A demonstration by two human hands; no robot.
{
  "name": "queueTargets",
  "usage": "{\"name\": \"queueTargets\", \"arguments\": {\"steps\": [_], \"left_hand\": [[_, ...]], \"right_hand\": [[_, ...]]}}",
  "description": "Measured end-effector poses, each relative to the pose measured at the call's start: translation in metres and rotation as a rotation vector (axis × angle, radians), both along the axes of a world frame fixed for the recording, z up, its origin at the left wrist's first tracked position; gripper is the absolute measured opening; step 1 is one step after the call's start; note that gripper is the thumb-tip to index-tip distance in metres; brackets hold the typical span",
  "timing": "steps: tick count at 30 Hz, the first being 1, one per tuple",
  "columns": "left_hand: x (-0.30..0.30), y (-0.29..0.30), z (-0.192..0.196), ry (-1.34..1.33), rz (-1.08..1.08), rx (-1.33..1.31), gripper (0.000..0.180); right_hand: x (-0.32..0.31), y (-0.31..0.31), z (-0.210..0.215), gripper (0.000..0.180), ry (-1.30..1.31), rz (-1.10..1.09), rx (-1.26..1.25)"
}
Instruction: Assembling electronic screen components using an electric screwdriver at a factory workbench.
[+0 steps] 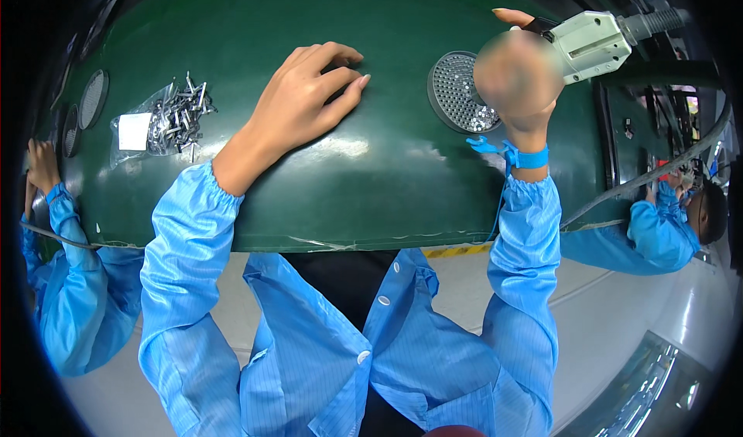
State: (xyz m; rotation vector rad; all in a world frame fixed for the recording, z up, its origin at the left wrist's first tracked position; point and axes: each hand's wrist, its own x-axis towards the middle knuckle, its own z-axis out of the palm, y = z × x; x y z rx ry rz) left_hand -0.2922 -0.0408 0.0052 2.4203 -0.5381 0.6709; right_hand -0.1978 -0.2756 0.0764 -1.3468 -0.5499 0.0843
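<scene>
Green bench-top spreads before the seated worker, with one co-worker at three o'clock and another co-worker between eight and nine. From where I stand, the step in hand looks like handling the pale tool at two o'clock, with the right hand against it, beside a perforated dish at one o'clock. That hand is blurred; its thumb sticks out toward twelve, but whether the fingers are clasped round the tool I can't tell. Any move from there calls, I'd judge, for a steady wrist that clears the dish's rim. At eleven o'clock the left hand rests palm-down, fingers loosely bent and a little apart, pinching nothing I can see. The tool itself is a blocky, grey-green casing with a slot along its side and a dark ribbed sleeve running off its outer end. The dish is round, grey and pitted with holes; small shiny pieces cluster near its five o'clock edge. Over at ten, metal pins spill from a clear bag.
</scene>
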Motion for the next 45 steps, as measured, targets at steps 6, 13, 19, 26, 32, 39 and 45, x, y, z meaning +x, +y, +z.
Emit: {"name": "queueTargets", "arguments": {"steps": [6, 13, 19, 26, 32, 39, 45], "left_hand": [[-0.002, -0.001, -0.002, -0.039, -0.017, -0.015, 0.011], [0.000, -0.001, -0.003, -0.061, -0.066, -0.006, 0.011], [-0.001, 0.001, -0.005, -0.073, -0.043, 0.013, 0.011], [-0.001, -0.001, -0.006, -0.076, -0.047, 0.023, 0.011], [0.000, 0.000, -0.006, -0.078, -0.052, 0.022, 0.011], [-0.001, 0.000, -0.006, -0.113, -0.071, 0.038, 0.012], [-0.005, -0.025, -0.001, -0.245, -0.157, -0.058, 0.034]], "right_hand": [[-0.006, -0.002, -0.002, 0.038, -0.059, 0.019, -0.026], [0.004, -0.005, -0.009, 0.024, -0.012, 0.052, 0.057], [0.003, -0.006, -0.012, 0.027, 0.012, 0.009, 0.001], [0.008, -0.011, -0.019, 0.025, 0.018, 0.038, -0.021], [0.009, -0.007, -0.026, 0.023, -0.022, 0.080, -0.068], [0.007, -0.007, -0.024, 0.023, -0.022, 0.079, -0.050], [-0.010, -0.004, -0.001, 0.032, 0.098, 0.167, 0.103]]}}
